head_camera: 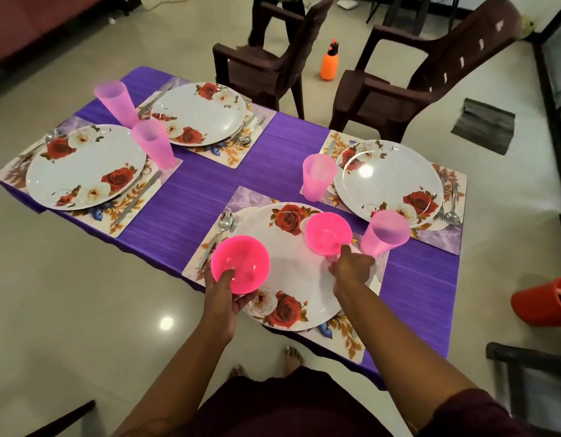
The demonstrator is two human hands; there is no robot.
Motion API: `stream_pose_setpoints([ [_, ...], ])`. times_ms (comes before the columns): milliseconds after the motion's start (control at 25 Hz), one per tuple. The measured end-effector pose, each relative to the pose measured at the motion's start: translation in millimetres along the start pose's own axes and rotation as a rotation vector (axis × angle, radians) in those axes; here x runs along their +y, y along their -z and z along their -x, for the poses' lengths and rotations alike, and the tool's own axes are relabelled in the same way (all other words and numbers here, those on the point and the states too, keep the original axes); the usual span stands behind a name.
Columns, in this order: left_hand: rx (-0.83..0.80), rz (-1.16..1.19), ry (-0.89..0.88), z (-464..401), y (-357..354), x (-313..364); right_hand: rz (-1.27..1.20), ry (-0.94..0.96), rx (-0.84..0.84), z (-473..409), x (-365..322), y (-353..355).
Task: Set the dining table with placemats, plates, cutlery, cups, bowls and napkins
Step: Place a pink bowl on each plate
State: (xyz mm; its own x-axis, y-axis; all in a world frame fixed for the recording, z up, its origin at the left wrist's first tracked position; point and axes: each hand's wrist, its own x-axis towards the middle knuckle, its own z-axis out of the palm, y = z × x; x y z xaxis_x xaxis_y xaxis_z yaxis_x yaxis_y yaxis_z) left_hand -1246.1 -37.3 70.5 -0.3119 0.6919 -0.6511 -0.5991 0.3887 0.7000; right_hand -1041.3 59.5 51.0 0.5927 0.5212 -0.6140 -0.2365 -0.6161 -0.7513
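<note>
While you're standing at the near edge of the purple-clothed dining table (282,146), your left hand (224,291) has its fingers cupped under a bright pink plastic bowl (240,263) with the thumb hooked over the rim, held over the near-left edge of the nearest white rose-print plate (288,272). I'll use that plate as the landmark for everything else.

Your right hand (351,266) is pinching the near rim of a second bright pink plastic bowl (328,231) over the plate's far-right part. Can't tell whether that bowl is actually sitting on the plate or just above it.

Under the plate is a rectangular floral placemat (345,339). A steel spoon and fork (220,231) lie on the mat just left of the plate. Just right of the plate, beside your right hand, stands a translucent pink plastic tumbler (383,233).

Beyond the plate and to the right sits a second rose-print plate (389,181) on its own mat, with another pink tumbler (318,176) at its left and cutlery (451,206) on its right.

Far left of your plate are two more rose-print plates, one nearer (86,165) and one further back (200,113), each on a mat with cutlery alongside. Two pink tumblers (153,143) stand between them.

Past the table are two dark brown plastic chairs (408,86), an orange spray bottle (330,63) on the floor between them, and a red bucket (544,302) off to the plate's right.
</note>
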Motion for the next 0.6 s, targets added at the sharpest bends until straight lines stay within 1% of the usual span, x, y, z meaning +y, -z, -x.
stream_pose_setpoints([
  [40, -0.006, -0.004, 0.0, -0.6, -1.6, 1.7, 0.035, -0.004, 0.013, 6.8, 5.5, -0.4],
  [120, -0.014, -0.01, 0.005, -2.9, -4.5, 4.3, 0.1, 0.019, -0.041, 26.4, 19.4, -7.2],
  [200, -0.019, -0.021, 0.006, -5.5, -6.5, 6.2, 0.126, 0.095, -0.09, 42.8, 25.1, -17.4],
  [280, -0.018, -0.025, 0.003, -6.2, -7.8, 9.1, 0.146, 0.186, -0.078, 43.3, 17.2, -20.3],
  [320, -0.017, -0.022, -0.002, -7.4, -7.3, 10.8, 0.221, 0.235, -0.07, 37.7, 12.2, -19.5],
  [440, -0.006, -0.002, -0.006, -13.3, -3.3, 12.0, 0.706, 0.496, -0.072, 9.6, 13.3, -11.3],
  [480, -0.004, 0.004, -0.004, -15.2, -1.7, 12.1, 0.805, 0.56, -0.067, 3.5, 15.8, -7.6],
  [600, 0.003, 0.0, 0.003, -17.5, -0.4, 11.2, 0.89, 0.642, -0.038, -7.5, 24.1, -0.2],
])
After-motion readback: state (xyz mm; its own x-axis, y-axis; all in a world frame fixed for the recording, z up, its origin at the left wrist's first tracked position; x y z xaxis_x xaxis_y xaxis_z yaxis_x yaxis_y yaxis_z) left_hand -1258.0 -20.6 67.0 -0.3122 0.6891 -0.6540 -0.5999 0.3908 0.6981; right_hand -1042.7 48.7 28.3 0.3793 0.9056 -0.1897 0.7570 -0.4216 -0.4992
